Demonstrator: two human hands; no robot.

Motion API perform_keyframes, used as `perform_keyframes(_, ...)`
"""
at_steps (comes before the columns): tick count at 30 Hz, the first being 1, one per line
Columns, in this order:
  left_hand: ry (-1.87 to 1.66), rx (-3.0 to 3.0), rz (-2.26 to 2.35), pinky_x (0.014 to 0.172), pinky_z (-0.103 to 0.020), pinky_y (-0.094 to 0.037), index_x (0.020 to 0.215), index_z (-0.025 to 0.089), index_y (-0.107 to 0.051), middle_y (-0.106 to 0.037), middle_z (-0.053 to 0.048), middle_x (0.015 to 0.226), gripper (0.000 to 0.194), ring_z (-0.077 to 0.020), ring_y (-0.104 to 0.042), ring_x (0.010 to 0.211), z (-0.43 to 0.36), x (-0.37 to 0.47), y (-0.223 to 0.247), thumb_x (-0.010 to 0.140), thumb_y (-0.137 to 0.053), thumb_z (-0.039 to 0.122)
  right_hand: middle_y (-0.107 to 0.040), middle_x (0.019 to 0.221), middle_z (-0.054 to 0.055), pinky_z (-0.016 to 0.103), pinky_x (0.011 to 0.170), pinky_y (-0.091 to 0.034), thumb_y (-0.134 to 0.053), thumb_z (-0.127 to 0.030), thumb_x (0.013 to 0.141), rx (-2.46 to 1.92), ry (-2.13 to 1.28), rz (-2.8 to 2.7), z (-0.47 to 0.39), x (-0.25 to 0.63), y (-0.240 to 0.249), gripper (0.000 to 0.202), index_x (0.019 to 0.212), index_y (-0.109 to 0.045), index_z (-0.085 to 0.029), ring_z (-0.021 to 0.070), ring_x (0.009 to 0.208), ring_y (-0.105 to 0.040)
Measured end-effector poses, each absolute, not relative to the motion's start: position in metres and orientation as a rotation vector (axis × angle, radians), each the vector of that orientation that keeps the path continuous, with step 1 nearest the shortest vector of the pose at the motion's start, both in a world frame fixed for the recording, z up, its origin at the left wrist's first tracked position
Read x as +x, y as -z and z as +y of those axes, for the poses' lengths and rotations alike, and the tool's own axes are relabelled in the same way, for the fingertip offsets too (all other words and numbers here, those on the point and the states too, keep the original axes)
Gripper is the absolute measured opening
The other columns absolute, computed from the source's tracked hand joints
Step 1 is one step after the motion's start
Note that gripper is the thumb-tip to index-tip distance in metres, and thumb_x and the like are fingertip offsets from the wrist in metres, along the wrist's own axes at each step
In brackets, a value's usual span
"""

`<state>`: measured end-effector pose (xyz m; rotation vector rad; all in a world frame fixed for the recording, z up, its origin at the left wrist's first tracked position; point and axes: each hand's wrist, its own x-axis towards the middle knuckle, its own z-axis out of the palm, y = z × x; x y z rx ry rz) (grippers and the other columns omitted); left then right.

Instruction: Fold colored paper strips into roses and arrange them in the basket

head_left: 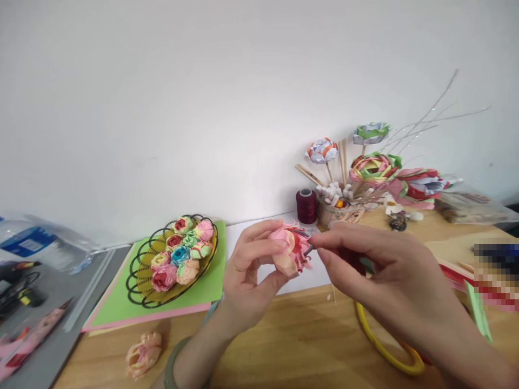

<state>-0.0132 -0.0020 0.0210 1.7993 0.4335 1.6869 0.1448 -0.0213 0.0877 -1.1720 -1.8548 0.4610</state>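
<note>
Left hand (252,270): I am holding the paper flower (287,253).
Right hand (375,265): I am pinching a grey piece (308,248) at its right.
Petals (286,264): hard pulling could be tearing them.

Basket (142,268) left of held flower (287,249), spool (306,207) behind

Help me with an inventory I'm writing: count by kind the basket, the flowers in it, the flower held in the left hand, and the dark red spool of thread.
Basket: 1
Flowers in the basket: 9
Held flower, in the left hand: 1
Spool of thread: 1
Total: 12
</note>
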Motion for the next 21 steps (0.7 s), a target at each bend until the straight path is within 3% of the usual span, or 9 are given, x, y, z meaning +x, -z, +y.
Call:
perform_keyframes(14, -1.666, 1.787, 0.466, 0.072, -0.026, -0.057, 0.111, 0.029, -0.054, -0.051, -0.004, 0.121, 0.05, -0.018, -0.057, 0.103, -0.004, -0.0129, -0.0191, 0.07, -0.066, 0.003, -0.051, 0.048, -0.003, 0.02, 0.039, -0.031, -0.052, -0.016, 0.073, -1.176, -0.397, -1.874, -0.0206, 0.1449, -0.0831, 0.015, 0.063, -0.062, -0.019, 0.0078, 0.042, -0.043)
perform_keyframes(21, -1.658, 1.767, 0.477, 0.075, -0.026, -0.057, 0.111, 0.029, -0.055, -0.05, -0.003, 0.121, 0.05, -0.018, -0.056, 0.104, -0.0031, -0.0122, -0.0168, 0.07, -0.066, 0.003, -0.054, 0.051, -0.004, 0.019, 0.041, -0.032, -0.051, -0.012, 0.074, -1.193, -0.4, -1.899, -0.0189, 0.1459, -0.0808, 0.017, 0.064, -0.062, -0.02, 0.0076, 0.045, -0.044)
